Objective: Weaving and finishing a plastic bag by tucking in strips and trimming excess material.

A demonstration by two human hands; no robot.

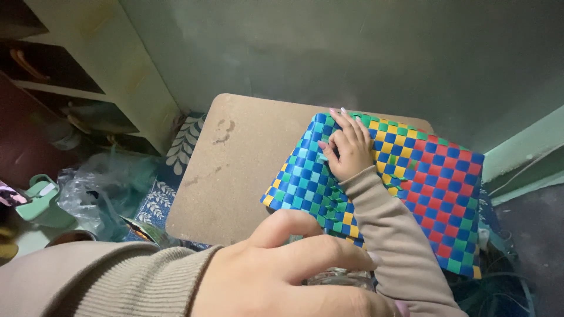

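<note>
Left hand: the left hand (288, 276) fills the near bottom of the view, nearer the camera than the board, its fingers curled over a clear glassy object (341, 276); whether it truly grasps that object I cannot tell.
Clear object: only a sliver shows under the fingers at the board's near edge, too little to say what it is.
Left sleeve: a ribbed beige sleeve (106, 282) runs off the bottom left corner, cut by the frame.
Right sleeve: a smooth beige sleeve (399, 246) crosses the near part of the woven mat, well to the right on the board.
Woven mat: one woven mat (435, 182) of blue, green, yellow and red strips lies on the right half of the board and hangs past its right edge.
Right hand: the right hand (351, 149) rests flat on the mat near the board's far edge, fingers spread and released, pressing rather than gripping; the mat lies directly beneath the palm.
Board: one brown board (235, 176), bare on its left half, with faint marks.
Left of board: a crumpled clear plastic bag (100, 194) and a pale green item (41, 202), hard to make out.
Behind board: a green wall (329, 53); a cream shelf unit (117, 64) stands far left.
Count: two hands, one mat, one board.
</note>
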